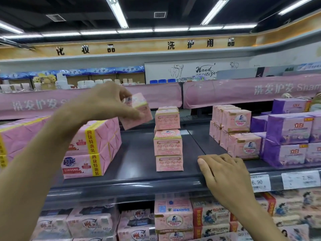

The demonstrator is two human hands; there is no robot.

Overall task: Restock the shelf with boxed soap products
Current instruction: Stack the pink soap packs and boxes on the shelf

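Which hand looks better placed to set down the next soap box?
The left hand: it grips a pink soap box above the shelf. The right hand rests flat on the shelf's front edge, empty.

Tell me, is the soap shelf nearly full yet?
Not yet. A stack of pink boxes already stands on the shelf. The left hand holds another box, tilted, above it; the right hand rests on the front edge. Bare shelf on both sides of the stack is left to fill.
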